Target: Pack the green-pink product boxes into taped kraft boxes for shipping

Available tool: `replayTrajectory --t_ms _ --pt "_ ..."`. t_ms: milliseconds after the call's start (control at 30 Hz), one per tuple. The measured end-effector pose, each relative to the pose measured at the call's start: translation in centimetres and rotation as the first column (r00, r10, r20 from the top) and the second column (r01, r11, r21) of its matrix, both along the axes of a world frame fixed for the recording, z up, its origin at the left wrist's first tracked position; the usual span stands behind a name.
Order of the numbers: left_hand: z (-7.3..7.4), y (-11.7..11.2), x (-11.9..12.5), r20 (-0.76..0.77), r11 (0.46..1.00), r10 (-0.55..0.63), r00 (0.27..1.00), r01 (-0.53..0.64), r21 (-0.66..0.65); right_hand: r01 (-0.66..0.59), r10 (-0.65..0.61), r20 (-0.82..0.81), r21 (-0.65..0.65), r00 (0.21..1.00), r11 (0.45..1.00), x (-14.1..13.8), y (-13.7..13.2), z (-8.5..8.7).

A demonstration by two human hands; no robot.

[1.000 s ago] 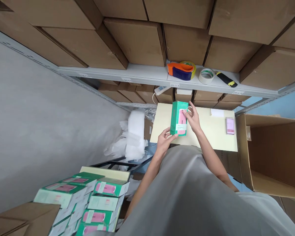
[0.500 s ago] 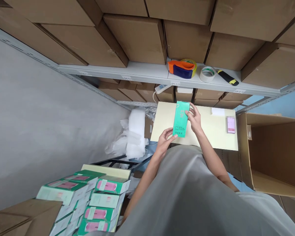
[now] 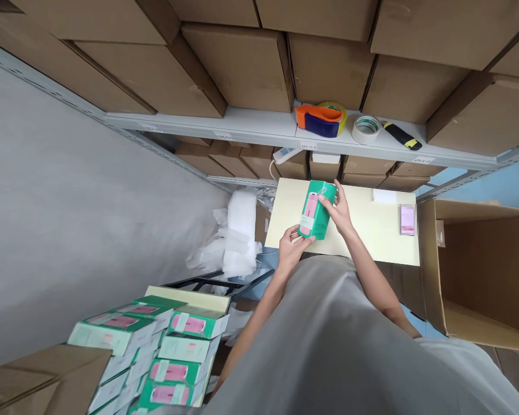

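Observation:
A green product box (image 3: 322,222) with a picture of a pink bottle-shaped item on one face is held above a pale yellow tabletop (image 3: 367,225). My left hand (image 3: 291,246) grips its lower end, thumb along the bottom edge. At the upper right side, my right hand (image 3: 339,208) holds the same box, thumb on its face and fingers behind. The box is tilted so that the pictured face and a side with small print both show. Its far faces are hidden.
Several similar green boxes (image 3: 168,372) are stacked at lower left. A large open carton (image 3: 480,265) stands right. On the shelf lie a tape dispenser (image 3: 320,121), a tape roll (image 3: 365,129) and a utility knife (image 3: 401,136). White foam wrap (image 3: 241,230) hangs left of the table.
The green box has been turned in my hands: earlier its plain printed side faced up, now the pink-pictured face shows too. My right thumb has shifted on it.

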State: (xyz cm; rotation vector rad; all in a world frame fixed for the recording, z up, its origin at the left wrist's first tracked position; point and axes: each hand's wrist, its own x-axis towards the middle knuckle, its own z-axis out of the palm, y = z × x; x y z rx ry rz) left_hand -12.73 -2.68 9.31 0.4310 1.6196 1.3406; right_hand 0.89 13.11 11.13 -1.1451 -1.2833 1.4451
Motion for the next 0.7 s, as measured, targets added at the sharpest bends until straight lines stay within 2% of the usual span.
replayTrajectory --t_ms 100,200,267,367,533,600,700 --pt "-0.2 -0.2 1.0 -0.154 0.998 0.026 0.988 -0.018 0.056 0.056 -0.061 0.083 0.051 0.995 0.997 -0.1 -0.1 -0.3" --pt "-0.1 -0.3 1.3 -0.139 0.996 -0.006 0.99 0.018 0.083 0.048 -0.055 0.085 0.08 0.995 0.996 0.5 0.2 -0.4" --pt "0.0 -0.3 1.0 -0.029 0.996 -0.045 0.999 0.047 0.07 0.037 -0.04 0.046 0.071 0.998 0.997 1.0 0.5 -0.3" --pt "0.1 -0.1 0.0 0.193 0.999 -0.037 0.981 0.033 0.025 0.05 -0.049 -0.015 0.031 0.999 0.998 1.8 0.9 -0.3" --pt "-0.7 0.7 -0.8 0.536 0.99 0.006 0.844 0.068 -0.119 0.037 -0.037 -0.023 0.04 0.999 0.998 1.8 0.5 1.0" --pt "-1.3 1.6 -0.9 0.609 0.985 0.019 0.793 0.088 -0.145 0.017 -0.019 0.015 0.098 1.0 0.995 1.5 -0.3 2.1" --pt "-2.2 3.7 -1.0 0.646 0.982 0.002 0.763 0.122 -0.147 -0.015 -0.026 0.145 0.274 0.989 0.962 1.3 -2.3 3.7"
